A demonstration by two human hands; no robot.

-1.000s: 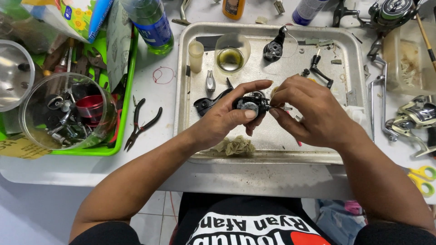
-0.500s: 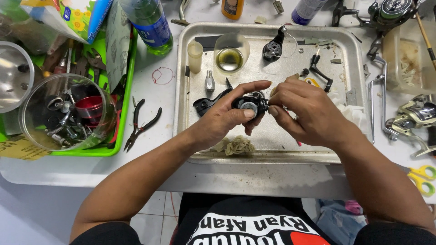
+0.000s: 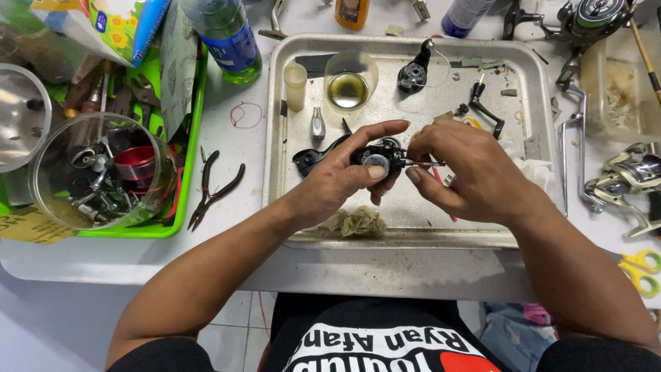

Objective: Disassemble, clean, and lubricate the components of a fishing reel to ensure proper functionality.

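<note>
My left hand (image 3: 348,176) grips a small black fishing reel body (image 3: 375,158) over the metal tray (image 3: 413,231). My right hand (image 3: 468,172) is at the reel's right side, its fingers pinching a thin metal tool or shaft (image 3: 421,163) that points into the reel. A black reel handle part (image 3: 311,157) lies just left of my left hand. A crumpled greasy tissue (image 3: 358,222) sits on the tray below my hands.
The tray also holds a cup of yellow oil (image 3: 348,88), a small plastic tube (image 3: 296,84), a black side cover (image 3: 414,72) and a crank (image 3: 485,107). Pliers (image 3: 215,186) lie left of the tray. A green bin (image 3: 172,227) holds a clear tub of parts (image 3: 96,172). Spinning reels (image 3: 630,172) and scissors (image 3: 640,270) lie right.
My right hand has shifted slightly on the reel's right side; the thin tool now shows between its fingers. My left hand keeps the same grip.
</note>
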